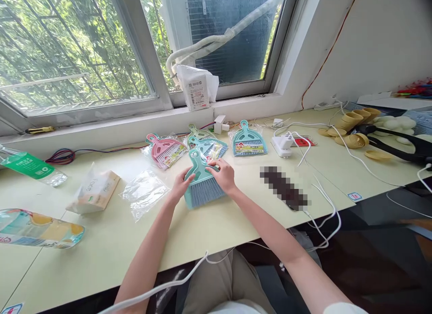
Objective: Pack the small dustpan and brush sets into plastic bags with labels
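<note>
Both hands sit at the middle of the frame on a teal brush and dustpan set (202, 181). I see my left hand (180, 184) pressing half-curled against its left edge, and my right hand (222, 174) resting fingers-down on top. Just above lie three packaged sets: pink (165, 150), teal (209, 147) and another teal (248, 141). An empty clear bag (143, 192) lies left.

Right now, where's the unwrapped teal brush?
Head view, centre of the desk: the teal brush lies between the left hand and right hand, just in front of the packaged sets.
</note>
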The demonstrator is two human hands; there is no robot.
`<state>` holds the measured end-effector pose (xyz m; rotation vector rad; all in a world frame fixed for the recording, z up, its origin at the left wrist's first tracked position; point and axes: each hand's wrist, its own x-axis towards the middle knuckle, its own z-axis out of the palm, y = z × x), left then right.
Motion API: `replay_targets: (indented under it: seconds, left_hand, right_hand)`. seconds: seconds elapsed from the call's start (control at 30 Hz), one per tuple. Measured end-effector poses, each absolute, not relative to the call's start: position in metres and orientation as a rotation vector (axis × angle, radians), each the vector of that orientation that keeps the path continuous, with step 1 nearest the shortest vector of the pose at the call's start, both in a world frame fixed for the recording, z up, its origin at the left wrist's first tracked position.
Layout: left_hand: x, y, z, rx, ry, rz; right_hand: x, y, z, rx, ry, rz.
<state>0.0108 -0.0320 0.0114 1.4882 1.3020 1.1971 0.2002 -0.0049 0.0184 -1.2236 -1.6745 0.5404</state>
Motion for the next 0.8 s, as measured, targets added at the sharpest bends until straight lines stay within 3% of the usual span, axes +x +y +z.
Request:
replay_targets:
  seconds: [0.13,0.37,0.8]
  left_hand:
    - [0.020,-0.035,0.012,1.439,1.287,1.185]
    - [0.017,-0.039,0.016,1.396,1.266,1.159]
    - [0.009,-0.038,0.018,1.301,1.320,1.060]
  right_hand:
    - [0.201,-0.002,0.016,-1.241,-1.751,0.469]
    - [0.216,0.012,0.018,-1.170,-1.920,0.981]
    - [0.197,0.014,-0.011,-1.076,-1.629,1.211]
